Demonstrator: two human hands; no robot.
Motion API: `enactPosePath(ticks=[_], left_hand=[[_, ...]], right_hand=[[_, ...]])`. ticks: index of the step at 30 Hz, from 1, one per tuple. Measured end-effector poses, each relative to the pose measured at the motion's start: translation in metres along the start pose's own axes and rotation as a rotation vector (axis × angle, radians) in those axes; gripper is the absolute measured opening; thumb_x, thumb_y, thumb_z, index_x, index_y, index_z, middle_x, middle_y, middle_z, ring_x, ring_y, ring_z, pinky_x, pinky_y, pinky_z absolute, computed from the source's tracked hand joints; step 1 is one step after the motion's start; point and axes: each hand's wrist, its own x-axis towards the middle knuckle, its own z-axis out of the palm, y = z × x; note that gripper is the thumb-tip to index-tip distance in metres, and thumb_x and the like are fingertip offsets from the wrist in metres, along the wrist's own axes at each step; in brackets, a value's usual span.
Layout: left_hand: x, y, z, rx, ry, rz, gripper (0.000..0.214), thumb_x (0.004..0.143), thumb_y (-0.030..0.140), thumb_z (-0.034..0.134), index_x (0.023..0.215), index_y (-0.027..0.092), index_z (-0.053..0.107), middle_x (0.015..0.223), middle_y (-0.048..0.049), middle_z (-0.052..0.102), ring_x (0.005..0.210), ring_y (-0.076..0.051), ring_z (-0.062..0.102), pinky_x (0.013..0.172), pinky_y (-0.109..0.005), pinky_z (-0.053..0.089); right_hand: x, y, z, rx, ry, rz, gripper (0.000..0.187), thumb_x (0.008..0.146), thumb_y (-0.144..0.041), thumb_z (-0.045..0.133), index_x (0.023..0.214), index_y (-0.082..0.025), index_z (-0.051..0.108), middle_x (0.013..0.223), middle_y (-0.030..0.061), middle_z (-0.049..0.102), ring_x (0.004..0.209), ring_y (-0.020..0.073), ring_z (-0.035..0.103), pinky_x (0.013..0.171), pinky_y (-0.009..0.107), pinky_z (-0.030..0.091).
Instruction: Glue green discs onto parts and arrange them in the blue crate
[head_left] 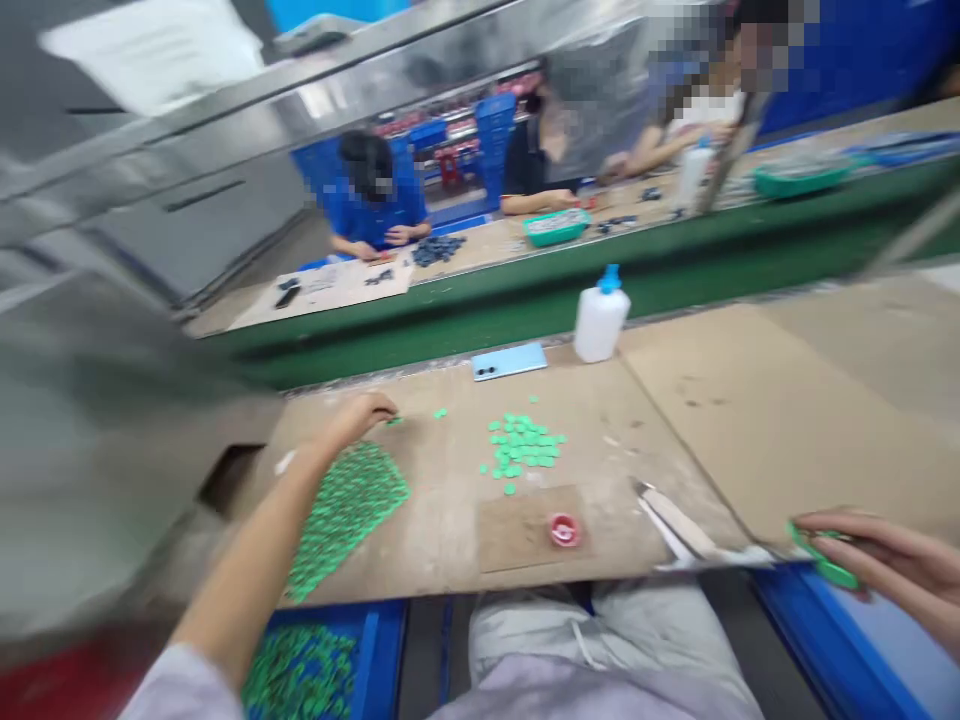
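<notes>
past the red cup (565, 531) lie a phone (517, 360) and upright bottle (600, 325); right of it, a pale long thing (681, 522). left of the cup spread green rows (349, 512); behind it, a loose green pile (529, 442). your left hand (361, 412), beyond the rows, bunches its fingertips at a green bit (395, 420), grip unclear; your right hand (911, 545), well right of the cup, pinches green pieces (837, 574).

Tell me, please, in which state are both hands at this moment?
Left hand: fingertips together at a small green piece; whether gripping it cannot be told.
Right hand: closed, holding green pieces.
</notes>
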Motion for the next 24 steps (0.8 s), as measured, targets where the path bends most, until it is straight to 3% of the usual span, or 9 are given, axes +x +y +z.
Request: enactPosePath(ticks=[3,6,8,11,13,15,17,19,24], left_hand=[[0.021,0.056,-0.011,-0.064,0.175,0.197,0.028,0.088,0.041,0.05,0.081,0.028,0.073,0.09,0.0093,0.079,0.087,-0.013,0.071,0.083,-0.023,0.054],[0.049,0.148,-0.005,-0.221,0.301,0.484,0.018,0.091,0.044,0.053,0.09,0.045,0.072,0.091,0.0224,0.076,0.085,-0.008,0.071,0.084,-0.021,0.055],[0.059,0.232,0.012,-0.347,0.228,0.743,0.016,0.091,0.043,0.056,0.095,0.049,0.071,0.093,0.0212,0.076,0.08,-0.009,0.072,0.08,-0.02,0.057],[0.058,0.375,0.06,-0.419,-0.093,1.027,0.024,0.095,0.036,0.053,0.096,0.036,0.077,0.1,0.0055,0.078,0.089,-0.014,0.073,0.082,-0.022,0.057],[0.056,0.461,0.106,-0.374,-0.328,1.085,0.026,0.096,0.029,0.052,0.1,0.029,0.078,0.103,-0.0008,0.078,0.096,-0.015,0.072,0.091,-0.022,0.054],[0.058,0.527,0.156,-0.257,-0.484,1.011,0.022,0.092,0.021,0.058,0.101,0.024,0.078,0.108,-0.0047,0.077,0.103,-0.018,0.071,0.097,-0.024,0.051],[0.063,0.569,0.203,-0.18,-0.509,0.956,0.023,0.091,0.017,0.059,0.103,0.022,0.078,0.111,-0.0084,0.076,0.107,-0.022,0.07,0.099,-0.029,0.051],[0.07,0.591,0.241,-0.107,-0.524,0.886,0.026,0.091,0.013,0.057,0.106,0.019,0.077,0.111,-0.0117,0.076,0.109,-0.024,0.07,0.098,-0.031,0.052],[0.085,0.6,0.294,0.079,-0.562,0.722,0.025,0.093,0.01,0.055,0.108,0.016,0.074,0.111,-0.0158,0.074,0.108,-0.025,0.071,0.095,-0.035,0.055]], right_hand=[[-0.053,-0.013,-0.012,0.09,-0.074,0.274,0.038,0.074,-0.066,0.069,0.09,-0.033,0.078,0.096,0.014,0.074,0.066,0.0242,0.067,0.057,0.039,0.057],[-0.089,-0.01,-0.025,0.171,-0.02,0.388,0.045,0.079,-0.064,0.065,0.091,-0.022,0.076,0.089,0.0099,0.072,0.074,0.0233,0.067,0.062,0.035,0.056],[-0.108,0.011,-0.04,0.146,0.18,0.446,0.049,0.079,-0.064,0.064,0.094,-0.018,0.074,0.077,0.0069,0.07,0.066,0.0203,0.063,0.064,0.034,0.054],[-0.125,0.061,-0.066,0.06,0.481,0.497,0.053,0.078,-0.063,0.06,0.097,-0.014,0.071,0.063,0.0035,0.064,0.059,0.0199,0.061,0.064,0.034,0.052],[-0.117,0.095,-0.082,0.008,0.579,0.507,0.05,0.081,-0.059,0.056,0.096,-0.013,0.07,0.064,0.0046,0.065,0.06,0.021,0.062,0.062,0.033,0.051],[-0.092,0.126,-0.094,-0.083,0.568,0.548,0.041,0.086,-0.046,0.049,0.098,-0.012,0.071,0.07,0.0071,0.069,0.063,0.0212,0.065,0.061,0.031,0.051],[-0.058,0.151,-0.102,-0.17,0.53,0.601,0.034,0.088,-0.031,0.045,0.099,-0.011,0.071,0.072,0.0077,0.071,0.065,0.0201,0.067,0.064,0.029,0.052],[-0.024,0.171,-0.106,-0.201,0.507,0.636,0.03,0.087,-0.022,0.047,0.097,-0.011,0.073,0.073,0.0069,0.073,0.067,0.0185,0.068,0.066,0.026,0.051],[0.027,0.207,-0.102,-0.292,0.454,0.734,0.025,0.085,-0.007,0.051,0.091,-0.01,0.075,0.094,0.0145,0.077,0.094,0.0206,0.071,0.081,0.024,0.048]])
